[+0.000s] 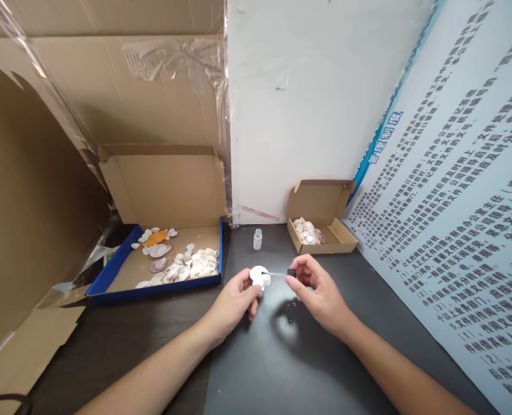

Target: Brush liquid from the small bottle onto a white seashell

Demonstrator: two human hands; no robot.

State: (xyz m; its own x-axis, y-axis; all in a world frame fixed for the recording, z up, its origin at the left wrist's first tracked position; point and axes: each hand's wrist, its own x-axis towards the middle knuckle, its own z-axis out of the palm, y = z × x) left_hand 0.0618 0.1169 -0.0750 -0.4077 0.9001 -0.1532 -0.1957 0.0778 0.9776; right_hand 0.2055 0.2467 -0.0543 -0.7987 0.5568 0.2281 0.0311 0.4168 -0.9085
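Between the thumb and fingers of my left hand [238,297] is a small cluster of white shells [259,275], a round one with smaller pieces against it. My right hand [319,291] pinches the black cap of a brush applicator [290,272]. Its thin pale stem points left, and the tip is at the face of the shells. Behind both hands a small clear bottle [257,240] with a printed label stands upright on the dark table, its neck without a cap.
At the left, an open blue-edged cardboard box [152,291] holds many shells, one of them orange. A smaller open cardboard box [325,249] with pale shells stands at the back right. Cardboard walls, a white board [299,115] and a printed poster [455,190] surround the table.
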